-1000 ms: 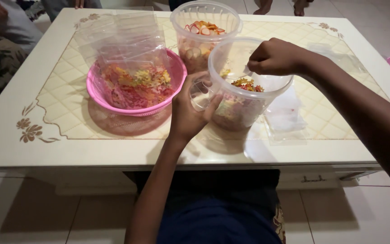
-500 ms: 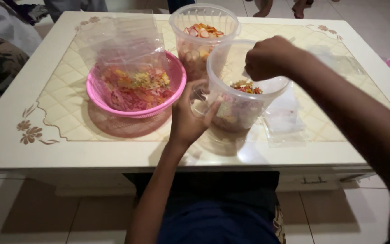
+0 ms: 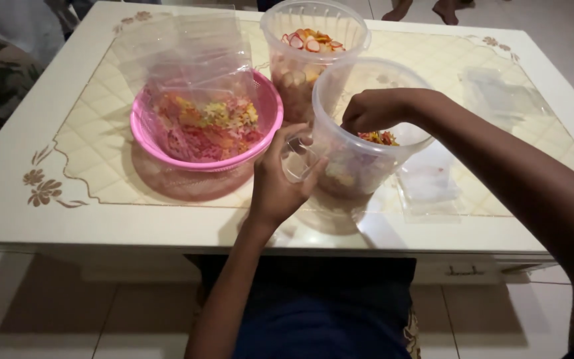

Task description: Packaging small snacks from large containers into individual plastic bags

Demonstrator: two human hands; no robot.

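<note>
1. Clear plastic is gripped by the left hand (image 3: 278, 179): its fingers are wrapped about a small transparent cup (image 3: 298, 154), which is held against the near side of a large see-through tub (image 3: 367, 133).
2. Inside that tub the right hand (image 3: 370, 111) is lowered, with the fingers bunched together and pointing down toward the multicoloured snack pieces (image 3: 380, 137) at the bottom; whether anything is pinched between them cannot be told.
3. Just past the right hand, a second clear tub (image 3: 313, 40) is seen, touching the first one and filled with pale round slices edged in red.
4. To the left of the left hand, a pink basket (image 3: 260, 136) is set on the table, heaped with orange, yellow and pink crackers (image 3: 204, 123).
5. A stack of transparent plastic bags (image 3: 181, 53) is propped in the basket, leaning over its far rim.
6. To the right of the tub held by the hands, more flat clear bags (image 3: 430, 183) are laid on the surface, and another loose pile (image 3: 506, 96) is seen farther out.
7. Everything is borne by a cream table (image 3: 48, 133) with a quilted pattern and brown flower ornaments at the corners.
</note>
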